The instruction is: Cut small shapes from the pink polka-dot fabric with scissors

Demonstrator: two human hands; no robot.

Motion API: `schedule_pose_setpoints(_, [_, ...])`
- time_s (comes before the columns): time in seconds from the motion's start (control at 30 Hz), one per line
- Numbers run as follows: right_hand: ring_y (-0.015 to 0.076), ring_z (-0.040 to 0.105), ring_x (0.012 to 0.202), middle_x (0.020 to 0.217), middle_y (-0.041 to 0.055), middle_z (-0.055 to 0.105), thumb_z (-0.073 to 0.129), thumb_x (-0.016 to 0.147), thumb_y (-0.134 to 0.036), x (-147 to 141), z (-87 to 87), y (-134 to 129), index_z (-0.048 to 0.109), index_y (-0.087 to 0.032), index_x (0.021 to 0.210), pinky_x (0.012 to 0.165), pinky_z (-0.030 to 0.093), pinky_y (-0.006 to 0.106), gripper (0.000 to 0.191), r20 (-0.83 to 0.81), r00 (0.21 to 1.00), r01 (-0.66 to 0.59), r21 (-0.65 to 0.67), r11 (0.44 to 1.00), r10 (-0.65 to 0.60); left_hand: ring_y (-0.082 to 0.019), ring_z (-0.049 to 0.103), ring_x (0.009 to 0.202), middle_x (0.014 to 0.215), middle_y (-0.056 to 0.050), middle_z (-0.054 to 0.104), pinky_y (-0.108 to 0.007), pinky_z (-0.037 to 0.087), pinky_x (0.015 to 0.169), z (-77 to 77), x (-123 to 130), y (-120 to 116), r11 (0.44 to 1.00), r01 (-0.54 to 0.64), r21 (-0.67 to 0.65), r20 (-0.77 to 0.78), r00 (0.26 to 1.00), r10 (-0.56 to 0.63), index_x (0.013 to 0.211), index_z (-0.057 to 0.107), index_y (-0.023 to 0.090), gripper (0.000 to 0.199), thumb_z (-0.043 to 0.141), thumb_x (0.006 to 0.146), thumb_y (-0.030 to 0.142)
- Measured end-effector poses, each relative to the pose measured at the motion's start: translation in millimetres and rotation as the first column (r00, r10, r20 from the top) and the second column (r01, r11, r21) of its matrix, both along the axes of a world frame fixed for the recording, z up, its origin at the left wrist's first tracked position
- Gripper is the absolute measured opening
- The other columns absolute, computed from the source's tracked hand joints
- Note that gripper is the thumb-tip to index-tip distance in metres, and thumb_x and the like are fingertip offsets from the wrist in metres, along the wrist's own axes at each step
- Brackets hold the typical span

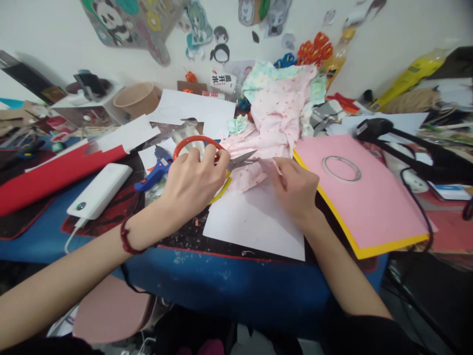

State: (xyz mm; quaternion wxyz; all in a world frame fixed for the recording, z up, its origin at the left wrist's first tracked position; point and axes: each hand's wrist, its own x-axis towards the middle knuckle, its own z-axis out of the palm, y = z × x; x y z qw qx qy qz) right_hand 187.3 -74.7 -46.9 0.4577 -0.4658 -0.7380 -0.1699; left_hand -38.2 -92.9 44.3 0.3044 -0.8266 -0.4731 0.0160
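Observation:
Red-handled scissors (243, 160) are held in my left hand (197, 178), its fingers wrapped round the handles. Their blades are parted and point right, toward my right hand (295, 190). That hand is closed on a piece of pink fabric (280, 168), close to the blade tips. More pink dotted fabric (275, 108) lies heaped behind the hands, with pale green fabric (264, 74) at its back. Beneath the hands a white sheet of paper (258, 222) rests on the table. A yellow strip (221, 191) shows beside my left hand.
A blue glue gun (153, 175) and a white power bank (100, 191) lie left of my left hand. Pink sheets (369, 202) with a ring (342, 168) lie on the right, near a black stand (406, 148). A round tan bowl (136, 98) stands at the back left.

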Motion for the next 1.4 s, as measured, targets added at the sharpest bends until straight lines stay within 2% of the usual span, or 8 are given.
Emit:
schedule_pose_setpoints(0.07, [0.014,0.069,0.071,0.092,0.0045,0.079,0.053,0.092,-0.012,-0.3,0.3,-2.5,0.071,-0.015,0.104,0.059,0.041,0.027,0.022,0.068,0.997,-0.036,0.027,0.999,0.034,-0.034,0.068,0.08,0.094,-0.018,0.067,-0.036,0.041,0.056,-4.2,3.5,5.5,1.0,0.019,0.004,0.005,1.0,-0.019,0.117,0.061,0.01,0.03,0.041,0.098,0.019])
schedule_pose_setpoints(0.2, [0.0164,0.074,0.079,0.097,0.006,0.081,0.052,0.082,-0.003,-0.5,0.9,-5.5,0.071,-0.013,0.105,0.063,0.049,0.027,0.032,0.148,0.987,-0.082,0.115,0.99,0.065,-0.033,0.067,0.08,0.095,-0.019,0.067,-0.036,0.041,0.055,-12.0,6.3,14.4,0.998,0.055,0.017,0.01,0.998,-0.055,0.118,0.061,0.011,0.029,0.042,0.099,0.022])
schedule_pose_setpoints(0.4, [0.0164,0.077,0.083,0.097,0.0063,0.081,0.051,0.083,0.0,-2.0,5.1,-7.7,0.071,-0.012,0.105,0.068,0.054,0.026,0.032,0.23,0.97,-0.106,0.12,0.987,0.076,-0.028,0.066,0.077,0.092,-0.015,0.068,-0.035,0.04,0.055,-13.0,9.3,9.3,0.992,0.115,0.048,-0.024,0.993,-0.114,0.118,0.061,0.014,0.028,0.041,0.099,0.021])
schedule_pose_setpoints(0.5, [0.0159,0.077,0.082,0.095,0.0059,0.082,0.049,0.084,-0.001,-2.2,6.7,-9.6,0.071,-0.013,0.106,0.069,0.055,0.026,0.033,0.22,0.973,-0.106,0.141,0.984,0.073,-0.027,0.066,0.073,0.09,-0.014,0.069,-0.035,0.037,0.053,-11.8,10.0,6.2,0.987,0.159,0.04,-0.044,0.987,-0.157,0.116,0.062,0.015,0.028,0.04,0.098,0.017])
schedule_pose_setpoints(0.63, [0.017,0.078,0.085,0.095,0.0076,0.082,0.051,0.085,-0.003,-2.1,7.9,-12.8,0.07,-0.014,0.106,0.074,0.056,0.026,0.03,0.253,0.965,-0.118,0.183,0.976,0.069,-0.024,0.064,0.069,0.086,-0.011,0.069,-0.034,0.035,0.05,-12.7,8.9,10.7,0.985,0.14,0.1,-0.097,0.987,-0.13,0.115,0.063,0.016,0.027,0.041,0.098,0.016])
schedule_pose_setpoints(1.0, [0.0182,0.079,0.085,0.093,0.0089,0.082,0.058,0.086,-0.004,-2.6,6.3,-15.6,0.071,-0.009,0.104,0.074,0.058,0.027,0.022,0.3,0.953,-0.101,0.197,0.975,0.038,-0.029,0.064,0.075,0.088,-0.013,0.068,-0.036,0.031,0.053,-13.7,4.3,14.1,0.993,0.115,0.009,0.02,0.993,-0.115,0.118,0.061,0.018,0.029,0.04,0.097,0.017])
schedule_pose_setpoints(1.2, [0.0173,0.078,0.085,0.093,0.0083,0.082,0.058,0.087,-0.005,-2.6,6.5,-15.1,0.071,-0.01,0.102,0.073,0.058,0.027,0.021,0.295,0.955,-0.098,0.201,0.975,0.036,-0.023,0.062,0.063,0.08,-0.009,0.069,-0.036,0.03,0.05,-13.2,4.1,16.4,0.978,0.207,0.012,-0.07,0.976,-0.205,0.117,0.065,0.017,0.035,0.035,0.099,0.01])
schedule_pose_setpoints(1.4, [0.0173,0.078,0.082,0.087,0.0083,0.081,0.058,0.086,-0.005,-1.8,8.1,-16.6,0.073,-0.009,0.098,0.073,0.058,0.026,0.02,0.27,0.962,-0.101,0.235,0.967,0.035,-0.02,0.057,0.053,0.068,-0.006,0.065,-0.035,0.028,0.047,-14.4,-7.8,22.2,0.943,0.301,0.138,-0.13,0.95,-0.284,0.108,0.07,0.014,0.029,0.042,0.101,0.016])
